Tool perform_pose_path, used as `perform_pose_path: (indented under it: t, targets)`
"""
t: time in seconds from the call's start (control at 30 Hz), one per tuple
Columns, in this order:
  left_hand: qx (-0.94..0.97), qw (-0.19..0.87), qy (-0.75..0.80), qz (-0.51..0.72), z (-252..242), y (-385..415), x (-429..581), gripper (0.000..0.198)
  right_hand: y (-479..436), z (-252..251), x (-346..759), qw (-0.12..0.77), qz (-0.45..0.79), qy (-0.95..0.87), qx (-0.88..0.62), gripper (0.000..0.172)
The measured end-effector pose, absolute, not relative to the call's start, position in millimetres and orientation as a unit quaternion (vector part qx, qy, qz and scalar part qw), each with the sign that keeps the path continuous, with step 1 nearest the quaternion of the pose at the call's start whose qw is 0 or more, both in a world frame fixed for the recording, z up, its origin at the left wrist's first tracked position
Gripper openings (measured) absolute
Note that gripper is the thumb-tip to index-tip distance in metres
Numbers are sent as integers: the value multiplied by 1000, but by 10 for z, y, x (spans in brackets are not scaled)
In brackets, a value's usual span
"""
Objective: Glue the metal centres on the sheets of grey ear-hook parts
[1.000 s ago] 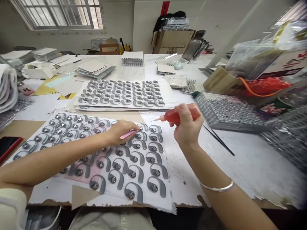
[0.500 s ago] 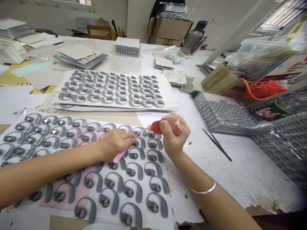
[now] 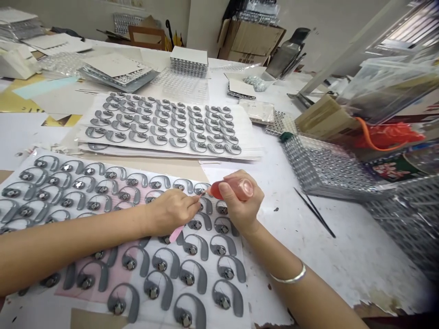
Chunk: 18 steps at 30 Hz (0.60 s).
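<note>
My left hand (image 3: 173,211) is closed around a slim pink tool (image 3: 176,234) whose flat end sticks out below the fingers; its tip is hard to make out. In my right hand (image 3: 245,214) is a translucent red squeeze bottle (image 3: 237,188), tilted with its nozzle pointing left. The nozzle and my left fingertips come close together over the upper right of a white sheet (image 3: 219,269). Rows of grey ear-hook pieces (image 3: 204,246), each with a round metallic stud, lie on it. My left forearm covers some of them.
Behind lies a stack of white sheets (image 3: 254,137) with more grey hooks. Black tweezers (image 3: 315,212) rest on the table at right, near stacked clear trays (image 3: 329,160) of small metallic parts. A cardboard box (image 3: 255,39) and a grey bottle (image 3: 288,50) stand at the back.
The red bottle has shifted left and slightly down, and its base now turns more towards me. My left hand has moved slightly right and down with the pink tool. The camera view has shifted slightly.
</note>
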<state>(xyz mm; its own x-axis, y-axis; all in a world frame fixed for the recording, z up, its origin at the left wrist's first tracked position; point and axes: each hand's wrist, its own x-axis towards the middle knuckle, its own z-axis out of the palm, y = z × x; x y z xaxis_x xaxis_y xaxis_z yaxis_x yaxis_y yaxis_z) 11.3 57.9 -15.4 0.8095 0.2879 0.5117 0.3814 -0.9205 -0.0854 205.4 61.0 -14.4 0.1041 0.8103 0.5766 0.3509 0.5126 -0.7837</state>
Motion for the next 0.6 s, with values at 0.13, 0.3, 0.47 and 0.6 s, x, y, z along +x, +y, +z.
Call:
perform_pose_path:
  t: [0.13,0.3,0.47,0.6]
  targets:
    - [-948,95,-178,-248,-152,570,109,25,610,-147,2041,579,193,-650,-452,16]
    - [-948,105,-185,-237,-164,557,106,25,608,-139,2028,584,168,-666,-433,11]
    - [-949,100,-184,-237,-149,549,111,26,610,-111,2016,585,141,-677,-423,11]
    - [-947,84,-189,-246,-142,548,119,24,610,-98,2008,583,122,-688,-415,12]
